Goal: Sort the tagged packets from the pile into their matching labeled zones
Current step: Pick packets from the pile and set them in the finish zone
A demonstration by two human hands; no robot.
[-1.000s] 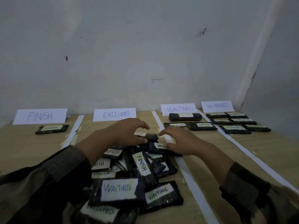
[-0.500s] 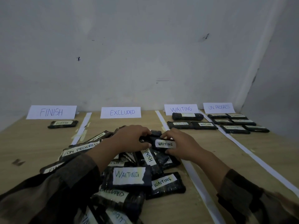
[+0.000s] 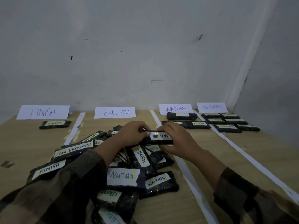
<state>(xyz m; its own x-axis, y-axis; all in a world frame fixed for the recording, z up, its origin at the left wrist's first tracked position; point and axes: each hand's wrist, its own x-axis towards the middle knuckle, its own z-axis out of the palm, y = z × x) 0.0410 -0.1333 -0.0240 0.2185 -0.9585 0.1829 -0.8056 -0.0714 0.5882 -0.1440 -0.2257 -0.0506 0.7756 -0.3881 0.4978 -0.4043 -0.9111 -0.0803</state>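
Observation:
A black packet tagged WAITING (image 3: 161, 136) is held just above the far end of the pile (image 3: 123, 175). My left hand (image 3: 131, 135) grips its left end and my right hand (image 3: 176, 139) grips its right end. The pile holds several black packets with tags reading FINISH, WAITING, ON PROGRESS and EXCLUDED. Four paper zone signs stand at the back: FINISH (image 3: 43, 112), EXCLUDED (image 3: 115, 112), WAITING (image 3: 175, 109), ON PROGRESS (image 3: 212, 107).
One packet (image 3: 55, 124) lies in the FINISH zone, three packets (image 3: 186, 122) in the WAITING zone and several (image 3: 229, 122) in the ON PROGRESS zone. White tape strips (image 3: 191, 178) divide the wooden table (image 3: 19, 143). Walls close off the back and right.
Both hands have closed on the WAITING packet and lifted it slightly off the pile. The camera has moved back, showing more of the pile on the left.

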